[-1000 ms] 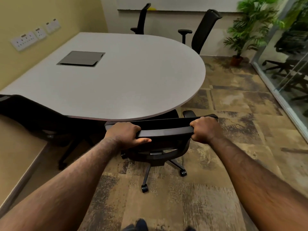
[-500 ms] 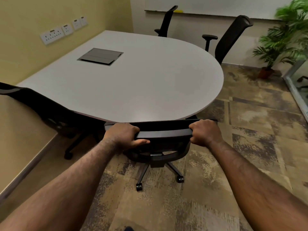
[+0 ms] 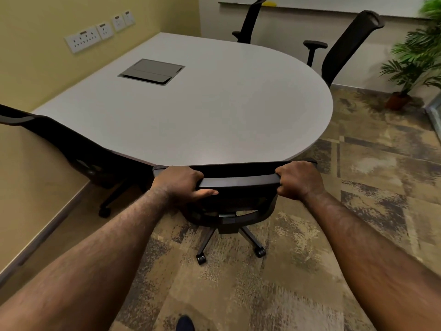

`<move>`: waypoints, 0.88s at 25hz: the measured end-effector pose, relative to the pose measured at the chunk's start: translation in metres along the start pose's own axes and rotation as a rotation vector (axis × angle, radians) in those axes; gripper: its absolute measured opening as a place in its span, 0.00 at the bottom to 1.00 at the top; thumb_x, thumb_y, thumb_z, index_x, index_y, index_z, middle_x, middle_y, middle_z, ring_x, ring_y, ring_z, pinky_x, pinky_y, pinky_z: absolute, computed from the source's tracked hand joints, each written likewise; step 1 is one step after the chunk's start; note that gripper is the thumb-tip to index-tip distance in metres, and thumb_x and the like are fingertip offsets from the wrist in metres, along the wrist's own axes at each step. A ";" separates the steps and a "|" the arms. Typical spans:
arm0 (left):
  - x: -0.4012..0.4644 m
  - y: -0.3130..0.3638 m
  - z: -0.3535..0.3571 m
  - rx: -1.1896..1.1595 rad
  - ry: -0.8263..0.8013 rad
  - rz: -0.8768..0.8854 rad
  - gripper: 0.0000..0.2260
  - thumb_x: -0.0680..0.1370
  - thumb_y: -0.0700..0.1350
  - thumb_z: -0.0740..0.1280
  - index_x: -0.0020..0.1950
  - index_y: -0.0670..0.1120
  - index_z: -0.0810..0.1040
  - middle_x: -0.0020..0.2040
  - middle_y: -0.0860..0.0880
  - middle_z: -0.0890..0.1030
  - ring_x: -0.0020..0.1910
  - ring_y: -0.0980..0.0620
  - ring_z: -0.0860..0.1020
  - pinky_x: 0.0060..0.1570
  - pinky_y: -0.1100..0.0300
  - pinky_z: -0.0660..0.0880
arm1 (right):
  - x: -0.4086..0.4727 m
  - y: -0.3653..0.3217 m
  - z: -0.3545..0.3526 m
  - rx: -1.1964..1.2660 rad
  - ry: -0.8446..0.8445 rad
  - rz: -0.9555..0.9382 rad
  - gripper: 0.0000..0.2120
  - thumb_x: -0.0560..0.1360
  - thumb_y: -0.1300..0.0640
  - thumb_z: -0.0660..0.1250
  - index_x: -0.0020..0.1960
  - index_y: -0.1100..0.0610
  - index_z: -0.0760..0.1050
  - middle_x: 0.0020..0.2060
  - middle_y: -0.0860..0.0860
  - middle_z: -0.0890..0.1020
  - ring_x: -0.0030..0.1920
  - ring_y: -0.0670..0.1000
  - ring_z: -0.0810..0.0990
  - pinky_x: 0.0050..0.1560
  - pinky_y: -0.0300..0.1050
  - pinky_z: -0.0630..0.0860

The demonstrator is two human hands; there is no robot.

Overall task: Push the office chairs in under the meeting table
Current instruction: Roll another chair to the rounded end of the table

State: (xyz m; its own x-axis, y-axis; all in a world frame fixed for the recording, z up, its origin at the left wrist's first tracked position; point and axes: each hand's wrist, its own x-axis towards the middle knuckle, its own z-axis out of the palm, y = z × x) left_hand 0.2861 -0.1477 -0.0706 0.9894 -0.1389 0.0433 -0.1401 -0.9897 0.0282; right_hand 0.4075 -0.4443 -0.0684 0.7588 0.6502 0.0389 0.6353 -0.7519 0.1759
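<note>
A black office chair (image 3: 235, 201) stands right in front of me, its backrest top touching the near rounded edge of the grey meeting table (image 3: 214, 111); its seat is hidden under the top. My left hand (image 3: 177, 183) grips the left end of the backrest's top bar. My right hand (image 3: 297, 179) grips the right end. A second black chair (image 3: 71, 144) sits at the table's left near side. Beyond the table stand two more: a chair with an armrest (image 3: 346, 44) at the far right and another chair (image 3: 250, 19) at the back.
A cable hatch (image 3: 151, 71) is set in the tabletop. Wall sockets (image 3: 100, 33) line the yellow wall on the left. A potted plant (image 3: 415, 65) stands in the far right corner. A low wooden ledge (image 3: 31, 192) runs along the left. Patterned carpet spreads to the right.
The chair has rolled forward under the table edge with both hands still on its backrest. My view has swung left and closer to the table.
</note>
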 end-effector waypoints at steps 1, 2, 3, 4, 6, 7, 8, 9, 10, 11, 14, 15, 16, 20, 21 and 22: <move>0.001 -0.001 -0.001 0.001 -0.003 0.005 0.34 0.65 0.82 0.45 0.31 0.52 0.67 0.26 0.55 0.71 0.25 0.57 0.70 0.24 0.59 0.62 | 0.001 0.000 0.001 0.003 0.009 -0.002 0.08 0.61 0.50 0.68 0.38 0.52 0.76 0.32 0.50 0.79 0.36 0.56 0.79 0.34 0.44 0.63; 0.002 -0.003 -0.001 0.005 -0.001 0.012 0.33 0.65 0.82 0.45 0.31 0.52 0.67 0.26 0.55 0.71 0.24 0.58 0.69 0.24 0.59 0.61 | 0.003 -0.001 0.001 0.005 0.018 -0.003 0.08 0.61 0.50 0.68 0.38 0.52 0.76 0.32 0.51 0.80 0.37 0.57 0.79 0.34 0.44 0.63; 0.003 -0.005 -0.002 0.015 0.007 0.019 0.33 0.66 0.81 0.45 0.31 0.52 0.66 0.26 0.55 0.70 0.24 0.58 0.69 0.24 0.60 0.60 | 0.004 -0.001 0.002 0.005 0.024 -0.005 0.08 0.61 0.50 0.68 0.38 0.52 0.76 0.32 0.51 0.80 0.37 0.57 0.79 0.34 0.44 0.63; 0.004 -0.006 -0.002 0.028 0.014 0.026 0.33 0.66 0.81 0.45 0.30 0.52 0.66 0.26 0.55 0.70 0.24 0.58 0.68 0.23 0.60 0.59 | 0.005 -0.001 0.002 0.005 0.025 -0.006 0.08 0.61 0.51 0.68 0.37 0.52 0.76 0.32 0.51 0.80 0.37 0.57 0.79 0.34 0.44 0.63; 0.004 -0.008 -0.003 0.046 0.014 0.036 0.33 0.67 0.81 0.45 0.30 0.52 0.66 0.26 0.55 0.70 0.24 0.59 0.68 0.23 0.61 0.58 | 0.007 -0.002 0.001 0.013 0.017 -0.006 0.07 0.61 0.51 0.68 0.37 0.52 0.76 0.32 0.51 0.80 0.36 0.57 0.79 0.33 0.44 0.62; 0.004 -0.009 -0.003 0.049 0.014 0.037 0.33 0.67 0.81 0.45 0.31 0.52 0.66 0.26 0.55 0.71 0.24 0.59 0.68 0.23 0.60 0.59 | 0.008 -0.003 0.001 0.018 0.016 -0.006 0.07 0.61 0.51 0.68 0.37 0.53 0.75 0.32 0.51 0.79 0.36 0.57 0.79 0.33 0.44 0.62; 0.005 -0.010 -0.003 0.052 0.015 0.036 0.33 0.67 0.81 0.45 0.31 0.52 0.67 0.26 0.55 0.71 0.24 0.58 0.69 0.24 0.60 0.60 | 0.009 -0.003 0.002 0.019 0.018 -0.007 0.07 0.61 0.51 0.68 0.37 0.53 0.75 0.32 0.51 0.79 0.36 0.57 0.79 0.33 0.44 0.62; 0.005 -0.011 -0.003 0.055 0.014 0.035 0.34 0.67 0.81 0.45 0.31 0.51 0.67 0.26 0.55 0.71 0.24 0.58 0.69 0.24 0.60 0.60 | 0.010 -0.004 0.002 0.018 0.021 -0.006 0.07 0.61 0.51 0.68 0.37 0.53 0.75 0.32 0.51 0.79 0.36 0.57 0.79 0.33 0.44 0.62; 0.006 -0.013 -0.003 0.058 0.012 0.036 0.34 0.66 0.81 0.44 0.31 0.51 0.67 0.27 0.54 0.72 0.25 0.57 0.69 0.24 0.60 0.61 | 0.011 -0.005 0.002 0.018 0.022 -0.006 0.07 0.61 0.51 0.68 0.37 0.53 0.75 0.32 0.51 0.79 0.36 0.57 0.79 0.33 0.44 0.62; 0.007 -0.015 -0.003 0.059 0.013 0.037 0.34 0.66 0.81 0.44 0.31 0.51 0.67 0.27 0.54 0.72 0.25 0.57 0.70 0.24 0.60 0.61 | 0.012 -0.006 0.001 0.018 0.021 -0.005 0.07 0.61 0.51 0.68 0.37 0.53 0.75 0.32 0.51 0.79 0.36 0.57 0.79 0.33 0.44 0.62; 0.007 -0.021 -0.003 0.060 0.015 0.036 0.35 0.66 0.81 0.43 0.31 0.51 0.67 0.27 0.54 0.72 0.25 0.56 0.70 0.24 0.60 0.62 | 0.015 -0.009 -0.001 0.028 0.015 -0.004 0.07 0.62 0.51 0.68 0.37 0.52 0.74 0.32 0.51 0.79 0.36 0.57 0.78 0.34 0.44 0.62; 0.008 -0.023 -0.003 0.055 0.015 0.036 0.35 0.66 0.81 0.43 0.31 0.51 0.67 0.27 0.54 0.72 0.25 0.56 0.70 0.25 0.59 0.62 | 0.017 -0.011 -0.002 0.032 0.011 -0.003 0.07 0.62 0.51 0.68 0.36 0.52 0.74 0.32 0.51 0.79 0.36 0.57 0.78 0.34 0.44 0.62; 0.008 -0.026 -0.002 0.050 0.017 0.036 0.35 0.66 0.81 0.43 0.31 0.51 0.67 0.27 0.53 0.72 0.25 0.56 0.70 0.25 0.59 0.63 | 0.018 -0.012 -0.003 0.038 0.005 -0.004 0.07 0.62 0.51 0.69 0.36 0.52 0.72 0.32 0.51 0.79 0.36 0.57 0.78 0.34 0.44 0.62; 0.009 -0.035 -0.002 0.055 0.032 0.046 0.34 0.66 0.81 0.43 0.31 0.51 0.66 0.26 0.54 0.71 0.24 0.56 0.69 0.24 0.60 0.61 | 0.025 -0.017 -0.003 0.067 -0.012 0.000 0.08 0.63 0.51 0.68 0.36 0.51 0.69 0.33 0.51 0.78 0.37 0.57 0.78 0.35 0.45 0.64; 0.010 -0.037 -0.003 0.057 0.036 0.051 0.34 0.66 0.81 0.43 0.31 0.51 0.66 0.26 0.54 0.71 0.24 0.56 0.69 0.24 0.60 0.60 | 0.027 -0.018 -0.003 0.073 -0.011 0.002 0.08 0.63 0.51 0.68 0.36 0.51 0.70 0.33 0.51 0.79 0.37 0.57 0.78 0.35 0.45 0.64; 0.011 -0.040 -0.003 0.060 0.040 0.054 0.34 0.67 0.81 0.43 0.31 0.52 0.66 0.26 0.54 0.70 0.24 0.57 0.69 0.24 0.60 0.60 | 0.029 -0.020 -0.003 0.076 -0.010 0.002 0.08 0.63 0.51 0.68 0.36 0.51 0.70 0.33 0.52 0.79 0.38 0.57 0.78 0.35 0.45 0.64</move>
State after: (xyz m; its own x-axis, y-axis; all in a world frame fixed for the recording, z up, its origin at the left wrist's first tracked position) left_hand 0.3019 -0.1099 -0.0683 0.9780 -0.1914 0.0830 -0.1891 -0.9813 -0.0351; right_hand 0.4164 -0.4104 -0.0679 0.7610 0.6481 0.0290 0.6429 -0.7594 0.1002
